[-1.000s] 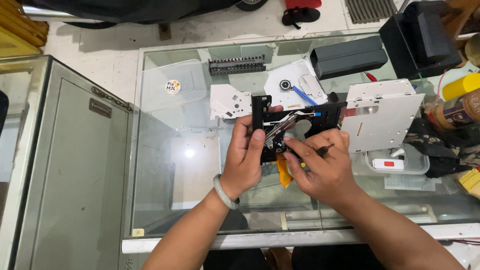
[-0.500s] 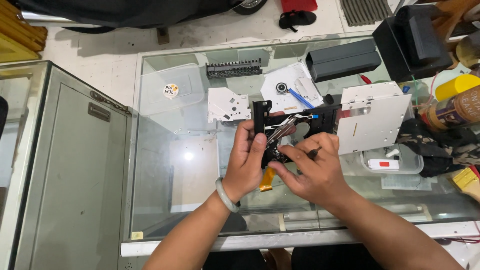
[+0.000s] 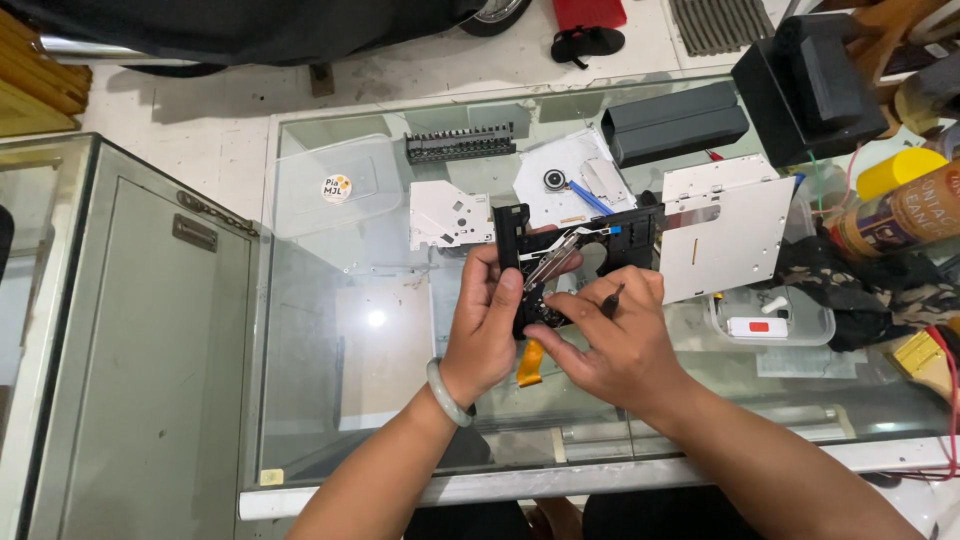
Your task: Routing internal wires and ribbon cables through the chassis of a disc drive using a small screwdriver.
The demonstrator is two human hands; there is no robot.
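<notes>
Both hands have barely shifted on the black frame (image 3: 570,245) since the earlier picture.
Left hand (image 3: 490,325) grips its left edge at centre frame; right hand (image 3: 615,345), just below, pinches a thin dark tool (image 3: 610,297) over the glass table (image 3: 330,300).

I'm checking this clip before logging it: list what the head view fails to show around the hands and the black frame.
- Lower part of the black frame: covered by the left hand and right hand.
- Tip of the thin dark tool: hidden behind the right fingers.
- Orange ribbon cable: upper end hidden under the hands.
</notes>
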